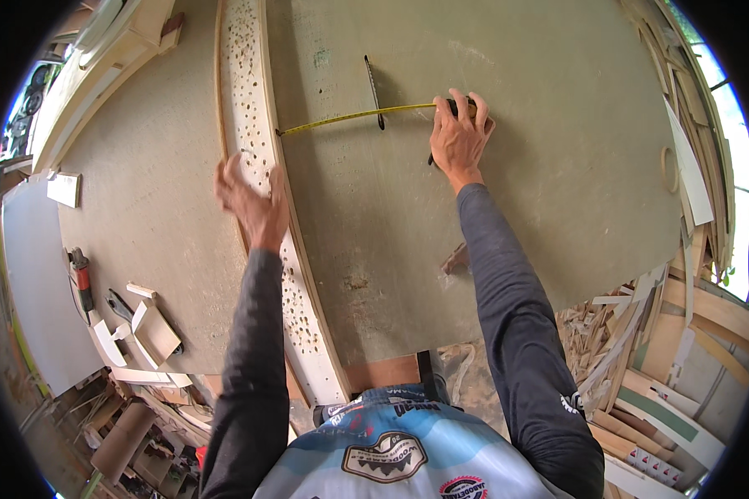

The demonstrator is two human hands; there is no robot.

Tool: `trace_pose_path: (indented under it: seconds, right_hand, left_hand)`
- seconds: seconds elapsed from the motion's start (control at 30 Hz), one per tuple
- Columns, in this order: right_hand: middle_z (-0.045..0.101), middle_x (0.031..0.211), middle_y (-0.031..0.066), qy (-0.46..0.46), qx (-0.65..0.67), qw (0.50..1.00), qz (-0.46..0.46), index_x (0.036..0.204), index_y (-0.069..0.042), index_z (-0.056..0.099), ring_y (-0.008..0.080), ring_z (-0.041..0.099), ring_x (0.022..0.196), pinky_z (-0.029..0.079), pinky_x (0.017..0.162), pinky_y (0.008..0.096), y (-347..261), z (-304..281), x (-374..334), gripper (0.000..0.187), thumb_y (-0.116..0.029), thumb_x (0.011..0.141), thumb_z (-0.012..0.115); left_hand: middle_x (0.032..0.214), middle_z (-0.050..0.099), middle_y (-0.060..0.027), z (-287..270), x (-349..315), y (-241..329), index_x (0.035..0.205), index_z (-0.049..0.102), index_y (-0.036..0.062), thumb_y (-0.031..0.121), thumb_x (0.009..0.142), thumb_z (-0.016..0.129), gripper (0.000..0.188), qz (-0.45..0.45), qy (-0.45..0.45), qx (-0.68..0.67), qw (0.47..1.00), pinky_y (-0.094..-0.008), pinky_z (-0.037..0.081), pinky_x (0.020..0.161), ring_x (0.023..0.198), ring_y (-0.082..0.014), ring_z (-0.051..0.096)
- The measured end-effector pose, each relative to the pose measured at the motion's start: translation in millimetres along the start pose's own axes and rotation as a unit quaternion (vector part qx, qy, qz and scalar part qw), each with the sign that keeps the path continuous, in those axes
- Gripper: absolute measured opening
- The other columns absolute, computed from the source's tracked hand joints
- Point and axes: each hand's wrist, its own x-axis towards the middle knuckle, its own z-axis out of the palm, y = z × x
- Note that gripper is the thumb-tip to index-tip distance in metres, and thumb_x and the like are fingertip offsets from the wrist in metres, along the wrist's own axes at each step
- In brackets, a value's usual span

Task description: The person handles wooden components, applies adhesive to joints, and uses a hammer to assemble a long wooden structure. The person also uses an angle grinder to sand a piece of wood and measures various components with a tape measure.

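Note:
My right hand (pixel 460 143) is closed around a tape measure (pixel 472 109), its black case partly hidden under the fingers. The yellow blade (pixel 341 119) runs out leftward, its end at the right edge of a long pale board (pixel 243 66) dotted with many small dark holes. Over that board hovers my left hand (pixel 254 204), slightly blurred, fingers spread and holding nothing; whether it touches the board I cannot tell. A slim dark stick-like piece (pixel 374 91) lies under or against the blade, its exact kind unclear. Everything rests on a large worn greenish-brown worktop (pixel 574 166).
At the left stand a red and black power tool (pixel 81 279), dark-handled pliers (pixel 118 304) and a small wooden block (pixel 156 334). A brown scrap (pixel 455 259) lies near my right forearm. Wood strips (pixel 707 125) line the right side; offcuts (pixel 599 345) are heaped lower right.

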Motion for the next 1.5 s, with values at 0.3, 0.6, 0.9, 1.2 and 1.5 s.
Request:
trace_pose_path:
  seconds: [0.3, 0.6, 0.9, 1.2, 1.5]
  right_hand:
    - [0.055, 0.128, -0.0015, -0.002, 0.016, 1.0, -0.006, 0.106, -0.02, 0.066, 0.0328, 0.039, 0.125, 0.038, 0.089, 0.0525, 1, 2, -1, 0.017, -0.018, 0.089, 0.065]
    - [0.054, 0.129, 0.0, -0.016, 0.014, 1.0, -0.004, 0.105, -0.018, 0.066, 0.0327, 0.037, 0.126, 0.037, 0.087, 0.0538, -4, 2, -1, 0.015, -0.019, 0.091, 0.062]
    - [0.056, 0.131, -0.0007, -0.029, -0.006, 0.999, 0.013, 0.109, -0.022, 0.068, 0.0312, 0.039, 0.126, 0.038, 0.089, 0.0512, -8, -4, 1, 0.019, -0.02, 0.09, 0.066]
    - [0.054, 0.135, 0.0016, -0.032, -0.012, 0.999, 0.014, 0.111, -0.021, 0.068, 0.0332, 0.037, 0.128, 0.037, 0.092, 0.0542, -10, -1, -4, 0.021, -0.02, 0.091, 0.065]
    - [0.053, 0.136, 0.0018, -0.045, -0.014, 0.999, 0.015, 0.111, -0.02, 0.069, 0.0338, 0.036, 0.128, 0.036, 0.092, 0.0545, -9, 0, -5, 0.021, -0.018, 0.09, 0.065]
  left_hand:
    - [0.143, 0.027, -0.0275, -102, -208, -12, 0.157, 0.012, 0.0051, 0.066, 0.058, 0.085, 0.137, -0.187, -0.145, 0.087, 0.968, -0.0667, 0.015, 0.11, 0.136, -0.0434, 0.023]
    - [0.127, 0.038, -0.0247, -88, -218, 0, 0.156, 0.013, -0.0039, 0.034, 0.057, 0.086, 0.129, -0.157, -0.089, 0.083, 0.98, -0.0571, 0.021, 0.11, 0.123, -0.0396, 0.034]
    - [0.124, 0.038, -0.0207, -81, -221, 4, 0.157, 0.015, 0.0, 0.036, 0.058, 0.087, 0.128, -0.151, -0.07, 0.09, 0.982, -0.0565, 0.023, 0.109, 0.121, -0.037, 0.035]
    - [0.124, 0.04, -0.0217, -75, -225, 1, 0.157, 0.013, -0.0002, 0.042, 0.056, 0.086, 0.132, -0.164, -0.071, 0.11, 0.978, -0.0583, 0.022, 0.109, 0.12, -0.0371, 0.036]
    - [0.129, 0.039, -0.0245, -73, -226, 0, 0.157, 0.01, 0.0, 0.039, 0.056, 0.084, 0.131, -0.164, -0.076, 0.105, 0.978, -0.0605, 0.021, 0.109, 0.123, -0.0408, 0.034]
